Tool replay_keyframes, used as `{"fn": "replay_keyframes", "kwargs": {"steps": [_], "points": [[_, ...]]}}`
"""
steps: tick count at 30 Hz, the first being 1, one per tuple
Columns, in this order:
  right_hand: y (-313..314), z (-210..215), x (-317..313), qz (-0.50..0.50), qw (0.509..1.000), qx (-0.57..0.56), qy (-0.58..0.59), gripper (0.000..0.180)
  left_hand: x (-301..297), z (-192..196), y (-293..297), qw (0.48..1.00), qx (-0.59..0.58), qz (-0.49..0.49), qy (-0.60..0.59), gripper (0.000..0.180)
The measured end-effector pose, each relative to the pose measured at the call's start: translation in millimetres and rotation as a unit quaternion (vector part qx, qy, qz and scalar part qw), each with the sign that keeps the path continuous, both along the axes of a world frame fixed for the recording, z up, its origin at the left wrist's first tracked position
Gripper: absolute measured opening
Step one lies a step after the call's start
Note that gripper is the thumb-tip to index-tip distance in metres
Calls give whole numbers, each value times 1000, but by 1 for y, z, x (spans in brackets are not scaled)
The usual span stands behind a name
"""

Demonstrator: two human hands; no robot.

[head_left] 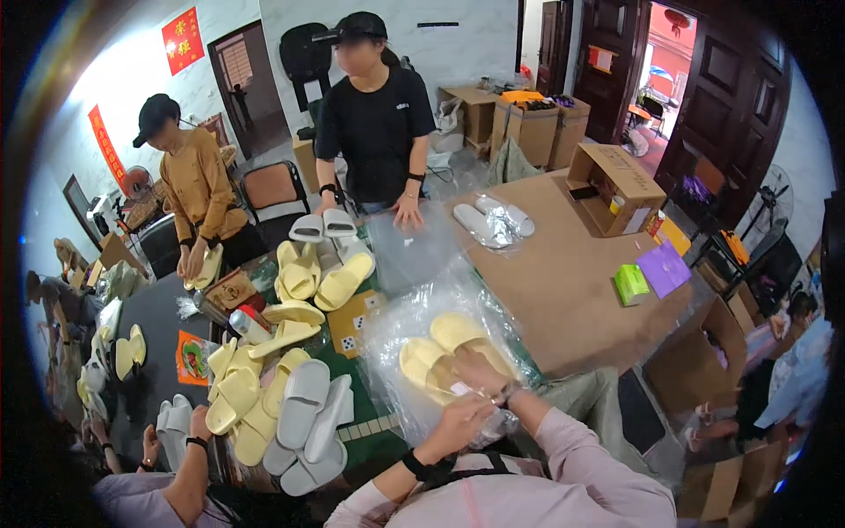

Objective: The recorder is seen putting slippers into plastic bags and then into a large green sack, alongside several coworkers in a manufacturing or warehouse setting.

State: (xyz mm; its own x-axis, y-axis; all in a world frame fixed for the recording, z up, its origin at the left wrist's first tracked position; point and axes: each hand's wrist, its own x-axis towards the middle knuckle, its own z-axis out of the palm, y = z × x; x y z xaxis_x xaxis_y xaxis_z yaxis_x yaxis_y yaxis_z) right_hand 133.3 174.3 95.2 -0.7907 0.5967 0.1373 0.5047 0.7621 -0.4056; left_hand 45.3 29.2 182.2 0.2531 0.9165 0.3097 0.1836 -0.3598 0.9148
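A pair of pale yellow slippers [456, 330] lies in front of me, in and on a clear plastic bag [383, 356]. My right hand [478, 371] reaches over the near part of the slippers and grips them, its fingers partly hidden. A small white tag [459, 388] shows beside it. Just nearer to me, my left hand [464, 419] is closed on the near edge of the bag. More yellow slippers [255, 422] are heaped to the left, with grey slippers [304, 405] overlapping them.
Across the table, a co-worker in black [374, 123] rests a hand by flat plastic bags [414, 255]. Another person [198, 185] handles a yellow slipper. Bagged white slippers [493, 222], an open carton [616, 189], and green [630, 285] and purple boxes [664, 268] are on the brown board.
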Motion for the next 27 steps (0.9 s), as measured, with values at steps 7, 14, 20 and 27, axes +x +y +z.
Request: {"fn": "replay_keyframes", "kwargs": {"steps": [7, 14, 20, 27], "points": [[-51, 53, 39, 56, 984, -123, 113, 45, -27, -19, 2, 948, -116, 287, -79, 20], [-102, 49, 48, 20, 944, -305, 123, 45, -13, -10, -8, 971, -64, 215, -79, 21], [-79, 61, 22, -99, 957, -236, 139, 21, -27, -19, 4, 934, 157, 301, 111, 16], [-66, 114, 51, -216, 844, -332, 362, 22, -69, -90, 9, 897, -40, 394, 198, 48]]}}
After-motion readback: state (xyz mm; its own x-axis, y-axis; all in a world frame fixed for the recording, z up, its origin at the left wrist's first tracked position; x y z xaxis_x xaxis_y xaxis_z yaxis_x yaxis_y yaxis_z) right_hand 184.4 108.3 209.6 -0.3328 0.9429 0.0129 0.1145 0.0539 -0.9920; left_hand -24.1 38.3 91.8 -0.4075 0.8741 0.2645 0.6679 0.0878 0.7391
